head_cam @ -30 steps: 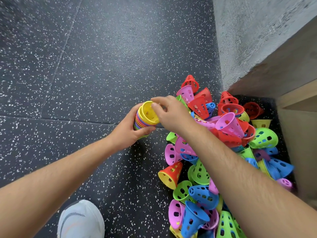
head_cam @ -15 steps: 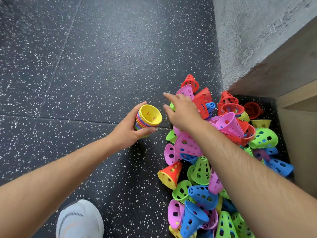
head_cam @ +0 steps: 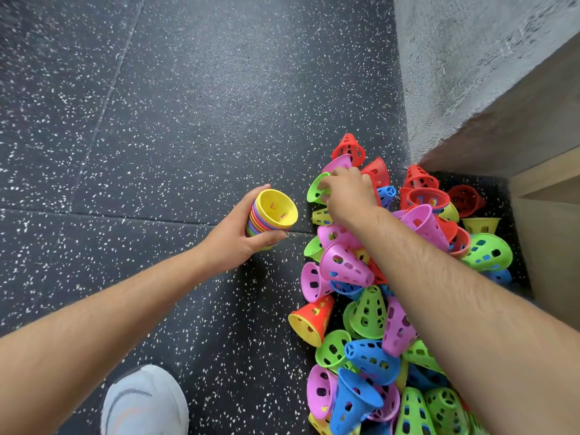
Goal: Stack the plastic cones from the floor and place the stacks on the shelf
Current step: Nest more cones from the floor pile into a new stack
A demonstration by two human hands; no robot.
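— Reaching into the pile (head_cam: 392,293) looks risky. Its cones lean on each other, so a tug at its far-left edge could send neighbours rolling over the floor (head_cam: 188,120).
— Agreed. The stack (head_cam: 273,215), just left of the pile and apart from it, mouth up, sits clasped round its side by the left hand (head_cam: 232,243). A slack hold could let nested cones slide out.
— And the green cone (head_cam: 317,189)?
— The right hand (head_cam: 348,196) pinches its rim at the pile's far-left edge. Entering crooked, it could jam in the stack's yellow mouth.
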